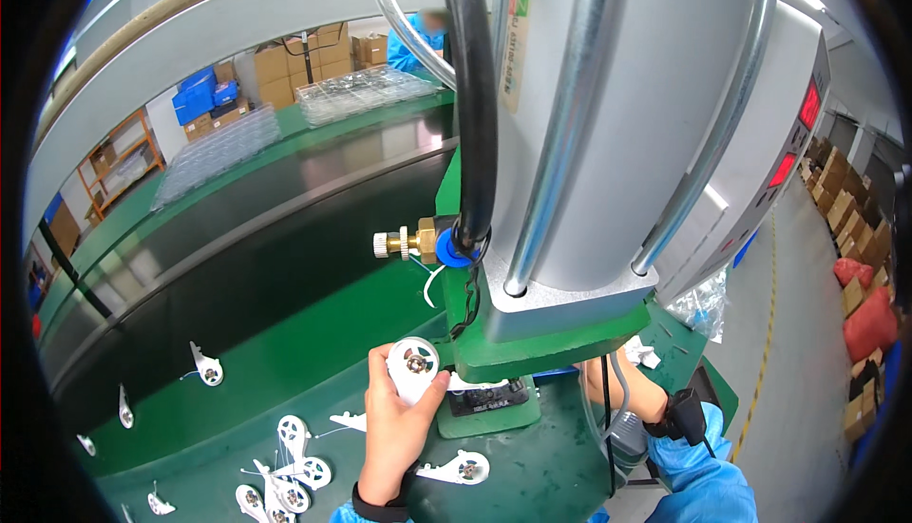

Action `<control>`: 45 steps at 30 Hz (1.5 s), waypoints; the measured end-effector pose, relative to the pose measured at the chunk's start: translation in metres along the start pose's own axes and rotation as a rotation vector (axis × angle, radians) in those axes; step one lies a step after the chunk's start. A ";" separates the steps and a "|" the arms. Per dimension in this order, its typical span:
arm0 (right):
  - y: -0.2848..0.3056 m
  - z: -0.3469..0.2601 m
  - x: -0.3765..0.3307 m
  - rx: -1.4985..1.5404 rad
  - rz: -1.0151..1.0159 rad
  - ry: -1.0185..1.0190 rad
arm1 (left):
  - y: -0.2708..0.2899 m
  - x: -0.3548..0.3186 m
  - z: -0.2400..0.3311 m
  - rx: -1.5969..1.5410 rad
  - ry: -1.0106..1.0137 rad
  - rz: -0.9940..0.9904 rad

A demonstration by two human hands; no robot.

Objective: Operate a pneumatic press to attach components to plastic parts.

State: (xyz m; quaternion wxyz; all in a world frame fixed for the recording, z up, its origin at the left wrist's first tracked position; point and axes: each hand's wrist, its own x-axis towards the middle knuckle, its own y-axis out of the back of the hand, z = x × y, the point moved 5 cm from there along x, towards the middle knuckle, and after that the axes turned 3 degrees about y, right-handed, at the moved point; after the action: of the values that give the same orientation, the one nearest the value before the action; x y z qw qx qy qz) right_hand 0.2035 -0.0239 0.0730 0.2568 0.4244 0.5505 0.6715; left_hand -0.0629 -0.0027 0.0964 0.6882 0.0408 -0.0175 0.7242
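My left hand pinches a white plastic part with a round, spoked wheel end between thumb and fingers, just left of the press. Beside it, under the green press head, another slim white piece lies across a black fixture block on a green base. My right hand reaches in behind the press from the right; its fingers are hidden by the machine and cables. A similar white wheeled part lies on the green table to the right of my left wrist.
A heap of white wheeled parts with thin wires lies left of my left hand. More sit on the dark green belt. The grey press cylinder fills the upper middle, with a brass valve jutting left. Clear trays and a person in blue are beyond.
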 end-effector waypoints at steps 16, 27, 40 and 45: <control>-0.003 0.001 -0.009 0.170 0.178 -0.035 | -0.006 -0.004 0.005 -0.014 -0.182 0.053; 0.019 0.002 -0.013 0.362 0.272 -0.131 | -0.005 -0.008 -0.002 -0.150 0.001 0.014; 0.034 0.013 -0.046 0.416 0.313 -0.201 | 0.046 0.056 0.005 0.481 -0.354 0.206; 0.035 0.013 -0.043 0.428 0.331 -0.224 | -0.029 0.000 0.038 0.415 -0.250 -0.296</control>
State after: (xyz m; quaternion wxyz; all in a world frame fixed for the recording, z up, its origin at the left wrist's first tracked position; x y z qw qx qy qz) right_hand 0.2410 -0.0613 0.0941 0.1077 0.6244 0.5711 0.5219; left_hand -0.0323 -0.0046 0.1329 0.7558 0.2722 0.0526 0.5932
